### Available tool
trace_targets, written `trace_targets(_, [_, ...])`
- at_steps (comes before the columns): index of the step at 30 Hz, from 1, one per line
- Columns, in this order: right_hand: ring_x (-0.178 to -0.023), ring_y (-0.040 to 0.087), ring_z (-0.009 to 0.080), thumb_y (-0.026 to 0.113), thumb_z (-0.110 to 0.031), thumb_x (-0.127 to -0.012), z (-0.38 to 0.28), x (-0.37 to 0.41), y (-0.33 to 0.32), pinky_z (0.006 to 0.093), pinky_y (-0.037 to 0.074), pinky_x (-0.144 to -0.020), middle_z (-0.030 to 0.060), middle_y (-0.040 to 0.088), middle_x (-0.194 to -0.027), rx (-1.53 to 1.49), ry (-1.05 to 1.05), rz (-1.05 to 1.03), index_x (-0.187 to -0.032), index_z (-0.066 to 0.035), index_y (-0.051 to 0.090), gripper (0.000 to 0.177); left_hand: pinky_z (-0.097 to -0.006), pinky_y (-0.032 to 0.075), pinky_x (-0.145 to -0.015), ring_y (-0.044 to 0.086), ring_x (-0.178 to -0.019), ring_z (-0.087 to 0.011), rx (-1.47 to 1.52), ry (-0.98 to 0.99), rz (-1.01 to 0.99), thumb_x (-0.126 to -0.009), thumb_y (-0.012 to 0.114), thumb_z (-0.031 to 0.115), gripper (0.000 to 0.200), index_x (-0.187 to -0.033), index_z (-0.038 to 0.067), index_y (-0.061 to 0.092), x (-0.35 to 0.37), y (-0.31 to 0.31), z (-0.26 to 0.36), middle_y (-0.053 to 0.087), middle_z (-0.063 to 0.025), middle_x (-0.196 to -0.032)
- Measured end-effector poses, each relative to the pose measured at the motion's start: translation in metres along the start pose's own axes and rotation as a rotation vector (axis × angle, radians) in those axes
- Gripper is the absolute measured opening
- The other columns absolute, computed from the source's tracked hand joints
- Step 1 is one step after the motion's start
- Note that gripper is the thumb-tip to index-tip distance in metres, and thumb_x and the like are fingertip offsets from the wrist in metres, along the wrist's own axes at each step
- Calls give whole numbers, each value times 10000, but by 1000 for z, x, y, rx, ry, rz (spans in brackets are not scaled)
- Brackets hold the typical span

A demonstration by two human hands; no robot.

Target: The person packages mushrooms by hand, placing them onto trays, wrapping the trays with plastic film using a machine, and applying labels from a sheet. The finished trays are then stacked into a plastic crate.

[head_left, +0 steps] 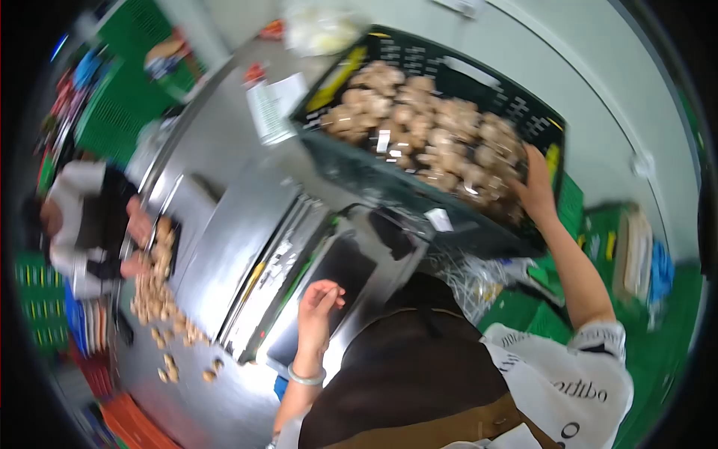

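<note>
My right hand (535, 185) reaches into the right end of a dark green plastic crate (359, 161), its fingers around the edge of a film-wrapped pack of mushrooms (486, 191). Several such shiny packs of light brown mushrooms (404, 120) fill the crate. My left hand (321, 299) hangs over the metal wrapping machine (239, 247), thumb and fingers curled together, with nothing seen in them. A bracelet circles the left wrist. The fingertips of my right hand are partly hidden against the pack.
Across the metal table (142, 389), a co-worker (82, 217) handles mushrooms on a dark tray (174, 247). Loose mushrooms (161, 299) are heaped there. Paper sheets (269, 108) and a clear plastic bag (321, 30) lie beside the crate. Scrap film (467, 280) hangs below it.
</note>
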State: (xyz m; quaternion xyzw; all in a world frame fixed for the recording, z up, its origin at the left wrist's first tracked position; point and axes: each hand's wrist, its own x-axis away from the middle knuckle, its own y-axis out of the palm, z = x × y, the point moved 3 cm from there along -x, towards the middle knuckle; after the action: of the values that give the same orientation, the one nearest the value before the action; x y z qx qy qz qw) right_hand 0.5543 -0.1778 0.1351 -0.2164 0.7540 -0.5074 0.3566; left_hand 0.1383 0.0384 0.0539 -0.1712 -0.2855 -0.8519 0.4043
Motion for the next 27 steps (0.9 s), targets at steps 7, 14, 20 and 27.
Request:
trace_targets(7, [-1257, 408, 412, 772, -140, -694, -72, -34, 14, 446, 356, -1044, 214, 373, -1410, 313, 77, -430, -1357, -18, 386, 777, -248, 450, -754, 564, -780, -99, -109, 247, 231, -921, 582, 153, 117, -970, 48, 594, 17, -129, 74, 626, -39, -902])
trace_targets(14, [-1022, 585, 250, 686, -21, -769, -309, -92, 34, 348, 464, -886, 124, 588, -1137, -454, -368, -482, -1212, -31, 529, 471, -223, 437, -714, 549, -787, -81, -19, 547, 827, -970, 527, 215, 216, -1111, 60, 581, 11, -351, 114, 612, -12, -931])
trace_targets(20, [-1067, 595, 279, 592, -277, -922, -515, -113, 209, 352, 469, -911, 157, 575, -1195, -759, -736, -880, -1235, -8, 510, 421, -308, 438, -906, 559, -1002, -183, -51, 404, 895, -947, 531, 439, 552, -1276, -4, 503, -42, -458, 131, 576, -99, -1165])
trace_targets(27, [-1221, 505, 338, 548, -395, -929, -718, -131, 425, 393, 400, -1013, 228, 483, -1350, -963, -531, -1008, -1365, -27, 411, 587, -317, 456, -859, 553, -1004, -177, -290, 105, 786, -926, 550, 460, 638, -1356, 6, 421, -110, -503, 165, 564, -111, -1170])
